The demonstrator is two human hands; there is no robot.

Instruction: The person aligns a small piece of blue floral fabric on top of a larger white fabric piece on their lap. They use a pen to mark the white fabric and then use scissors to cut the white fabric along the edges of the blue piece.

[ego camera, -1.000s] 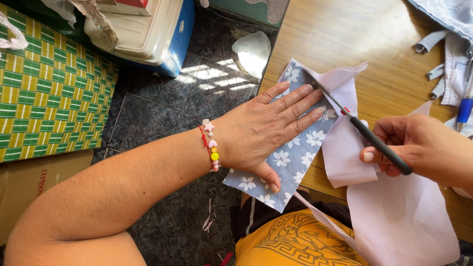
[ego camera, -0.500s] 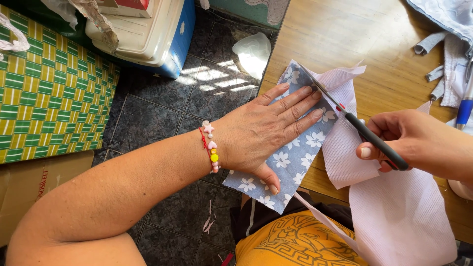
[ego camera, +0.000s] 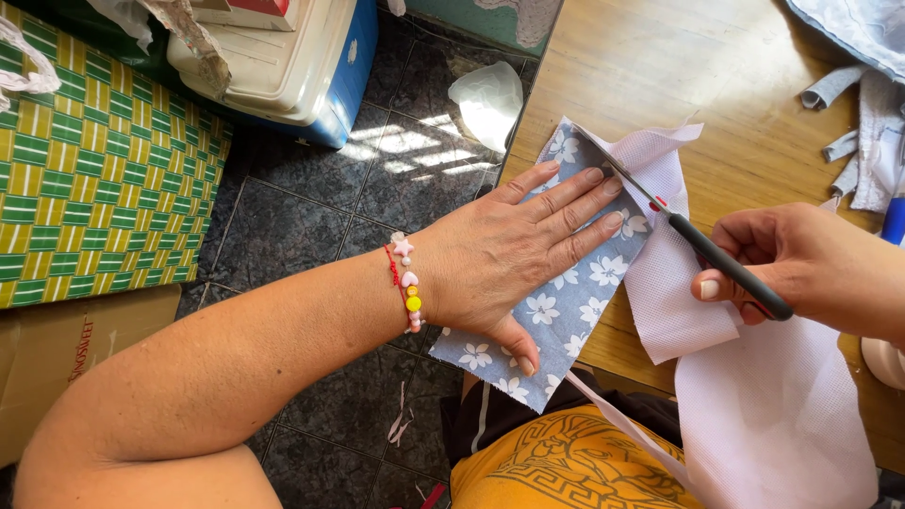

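Head view, left to right: green-and-yellow woven mat [ego camera: 90, 170] on the floor, white-and-blue cooler box [ego camera: 287, 61] behind it, dark tiles, white plastic bag [ego camera: 488, 102] at the table's edge, then the wooden table [ego camera: 716, 85].

Left hand [ego camera: 509, 259] lies flat, fingers spread and straight, palm pinning the blue floral fabric [ego camera: 556, 311] against the table corner; it grips nothing, only presses. Beaded bracelet [ego camera: 407, 283] on that wrist. The fabric hangs partly off the edge, over the lap and the orange shirt [ego camera: 556, 467].

Black-handled scissors [ego camera: 683, 231] run along the fabric's right edge, where it lies on the white interfacing [ego camera: 754, 396]. Blades look nearly closed, tip near the top corner of the fabric. Right hand [ego camera: 801, 269] is wrapped around the handles, fingers curled tight.

Grey-white cloth scraps [ego camera: 863, 123] at far right, well apart.

Risks, my read:
- Left fingertips sit just beside the blade line; a slip could nick them.
- Fabric overhangs the edge; if palm pressure eases, the two layers could shift and the cut wander.
- The thin trimmed strip trailing toward the lap could snag.

Versus a second ago: scissors have advanced up the edge, tip now nearer the top corner. Left hand has stayed put, same spread. Right hand has followed the scissors slightly upward. Mat, cooler and bag unchanged.
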